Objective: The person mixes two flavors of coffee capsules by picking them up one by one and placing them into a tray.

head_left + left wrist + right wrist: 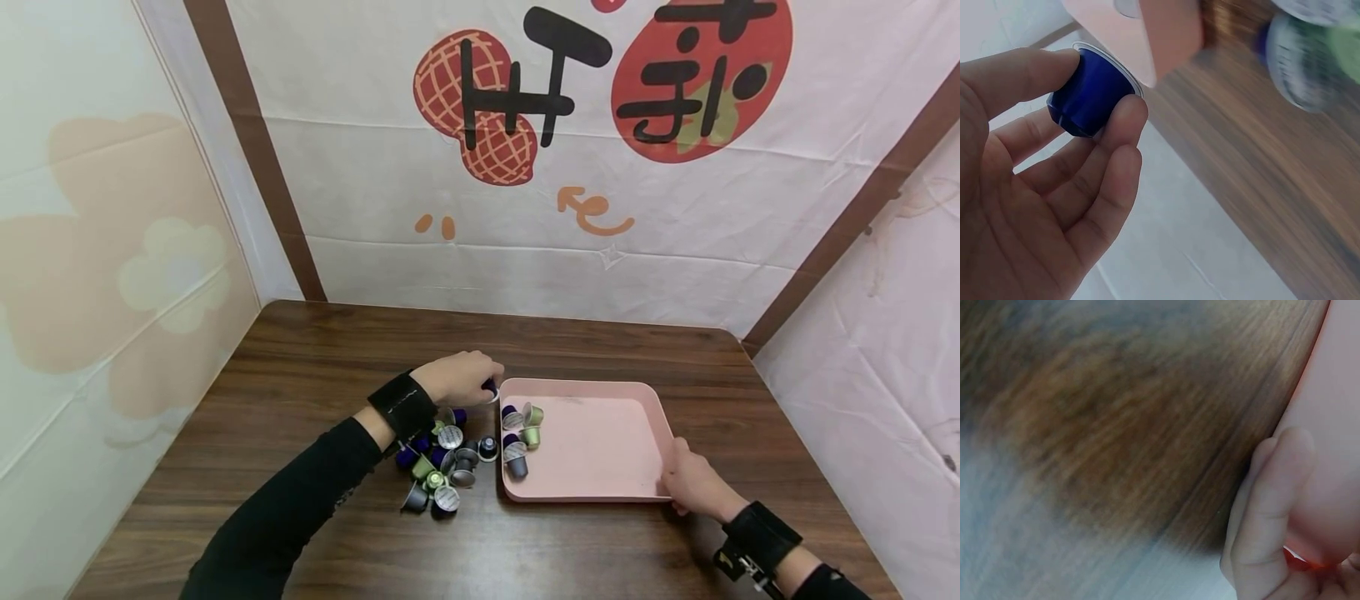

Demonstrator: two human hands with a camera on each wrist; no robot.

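Observation:
My left hand (459, 377) pinches a dark blue coffee capsule (1090, 90) between thumb and fingers, just outside the far left corner of the pink tray (592, 442). In the left wrist view the capsule's pale rim faces the tray wall. At the tray's near right corner, my right hand (699, 480) grips the edge, its fingers bent against the wall in the right wrist view. Several capsules, blue, green and grey, lie along the tray's left side, among them a green capsule (530, 437) and a grey capsule (517, 467).
A loose heap of capsules (442, 460) in blue, green, grey and black lies on the wooden table (360, 550) left of the tray, beneath my left wrist. A printed cloth (360, 192) hangs behind the table's far edge, with more cloth at both sides.

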